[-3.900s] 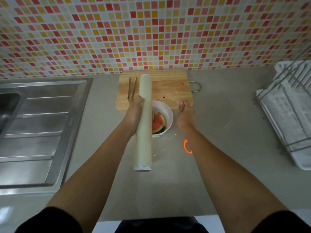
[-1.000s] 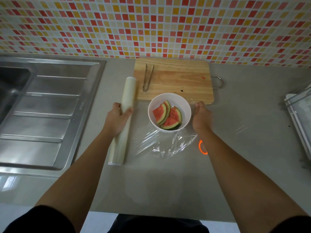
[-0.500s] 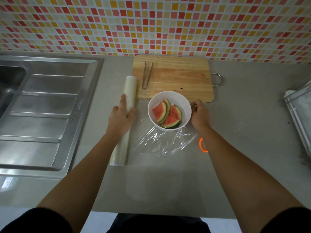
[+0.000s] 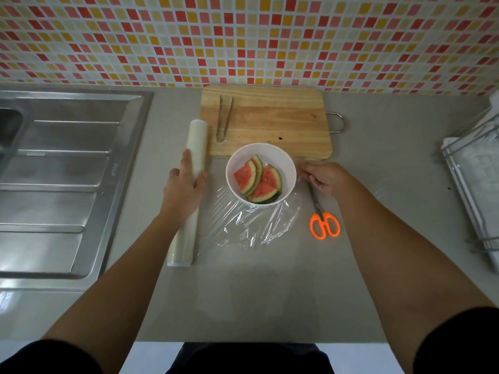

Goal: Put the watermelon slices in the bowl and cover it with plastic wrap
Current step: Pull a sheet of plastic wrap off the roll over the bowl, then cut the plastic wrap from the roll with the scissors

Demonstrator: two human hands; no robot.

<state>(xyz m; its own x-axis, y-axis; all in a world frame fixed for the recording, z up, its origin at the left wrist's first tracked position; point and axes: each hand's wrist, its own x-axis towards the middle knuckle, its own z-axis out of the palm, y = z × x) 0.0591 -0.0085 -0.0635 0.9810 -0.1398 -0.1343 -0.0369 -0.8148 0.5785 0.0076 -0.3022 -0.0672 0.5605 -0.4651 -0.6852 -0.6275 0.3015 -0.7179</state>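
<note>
A white bowl (image 4: 286,160) with three watermelon slices (image 4: 258,180) stands on the counter just in front of the cutting board. The plastic wrap roll (image 4: 195,141) lies to its left, pointing away from me. My left hand (image 4: 182,190) rests on top of the roll with fingers stretched along it. A sheet of film (image 4: 251,225) runs from the roll and lies crumpled at the bowl's near side. My right hand (image 4: 328,178) is at the bowl's right rim, fingers curled, pinching the film's edge. Whether the film lies over the bowl's mouth I cannot tell.
Orange-handled scissors (image 4: 324,225) lie right of the bowl, their blades under my right hand. Metal tongs (image 4: 224,120) rest on the wooden cutting board (image 4: 283,122) by the tiled wall. A steel sink drainboard (image 4: 62,184) is left, a dish rack (image 4: 475,179) right.
My left hand went from gripping the roll to lying along it with straight fingers. My right hand shifted a little at the bowl's right rim, and the scissors now show fully.
</note>
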